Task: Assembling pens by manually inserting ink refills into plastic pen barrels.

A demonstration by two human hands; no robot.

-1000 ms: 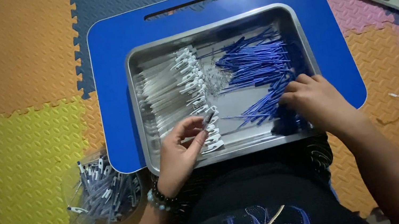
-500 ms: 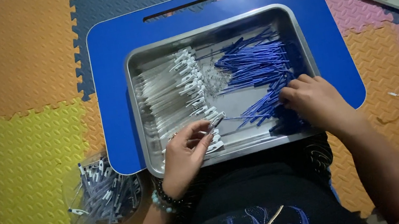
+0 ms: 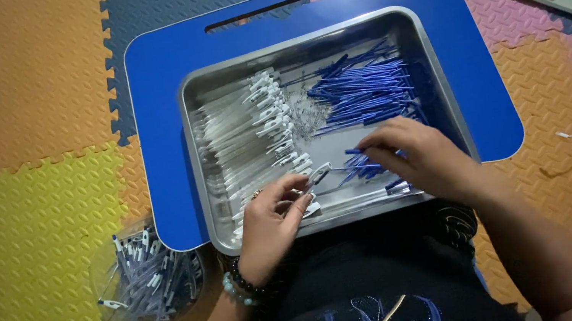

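Pen barrel (image 3: 313, 177), clear, is pinched in your left hand (image 3: 273, 221) over the metal tray (image 3: 429, 44). Your right hand (image 3: 421, 157) closes on blue refills (image 3: 363, 89). A round tub of finished pens (image 3: 143, 277) sits left, on the foam mat (image 3: 17, 221).

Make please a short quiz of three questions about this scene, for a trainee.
1. True or false: the metal tray rests on a blue board.
2. What does the left hand pinch? A) a clear pen barrel B) a bracelet C) a white sheet
3. Which parts does the right hand touch?

Key: 1. True. 2. A. 3. The blue refills in the tray.
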